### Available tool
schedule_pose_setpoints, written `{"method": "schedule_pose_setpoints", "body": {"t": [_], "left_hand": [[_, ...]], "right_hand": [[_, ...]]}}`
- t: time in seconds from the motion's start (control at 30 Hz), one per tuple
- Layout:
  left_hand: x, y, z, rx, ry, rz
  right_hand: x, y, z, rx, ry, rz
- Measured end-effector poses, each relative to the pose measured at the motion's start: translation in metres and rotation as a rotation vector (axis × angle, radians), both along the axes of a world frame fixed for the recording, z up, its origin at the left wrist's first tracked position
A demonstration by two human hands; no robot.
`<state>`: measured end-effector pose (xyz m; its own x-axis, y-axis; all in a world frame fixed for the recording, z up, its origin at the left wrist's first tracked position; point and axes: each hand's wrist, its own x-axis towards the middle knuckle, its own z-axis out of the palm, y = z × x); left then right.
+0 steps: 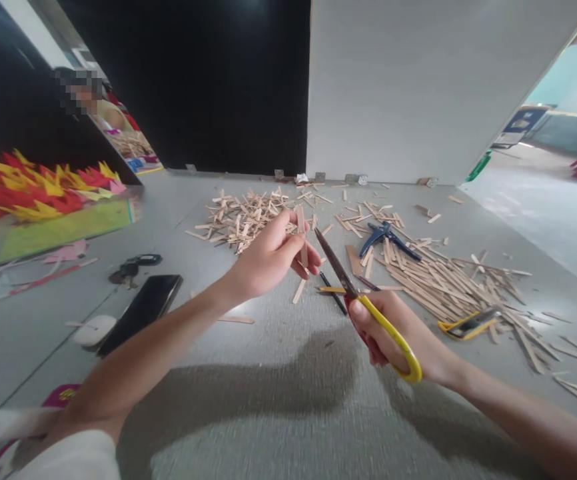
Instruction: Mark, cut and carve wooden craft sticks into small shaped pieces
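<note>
– Grey table all across the head view, with a black panel and a white panel standing edge to edge along the back.

– Anyone beyond?

– Yes, at upper left, partly hidden behind the panels: another person. Nearer on that side, pointed red and yellow paper, then keys, a dark phone and, right by the phone, a small white case.

– And the left hand?

– Raised over the table, closed on a flat wooden stick between thumb and fingers, roughly upright. Behind it, a loose heap of short wooden pieces.

– Right hand?

– Wrapped around the handles of the scissors, yellow loop towards the wrist, tips just beside the stick but apart from it. Hard to tell whether fully closed at the blades.

– Close by?

– Under the scissors, a black pen. Farther right, a spread of long thin sticks, with a blue tool lying at the far end and a yellow cutter at the near side.
</note>
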<state>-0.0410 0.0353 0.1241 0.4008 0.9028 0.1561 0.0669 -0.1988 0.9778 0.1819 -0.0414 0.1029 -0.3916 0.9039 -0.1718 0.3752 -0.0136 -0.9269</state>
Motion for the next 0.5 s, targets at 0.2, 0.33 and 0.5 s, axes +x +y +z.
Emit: {"method": "schedule_pose_setpoints", "body": {"t": [0.2, 0.33, 0.5], "left_hand": [[0.001, 0.0, 0.0, 0.008, -0.037, 0.028], [0.001, -0.002, 0.006, 0.031, -0.003, 0.031], [-0.001, -0.004, 0.01, 0.042, 0.021, 0.047]], "right_hand": [[0.0, -0.003, -0.003, 0.0, -0.018, 0.066], [0.001, -0.005, 0.002, 0.02, -0.042, 0.068], [0.001, -0.008, 0.005, 0.009, -0.093, 0.039]]}}
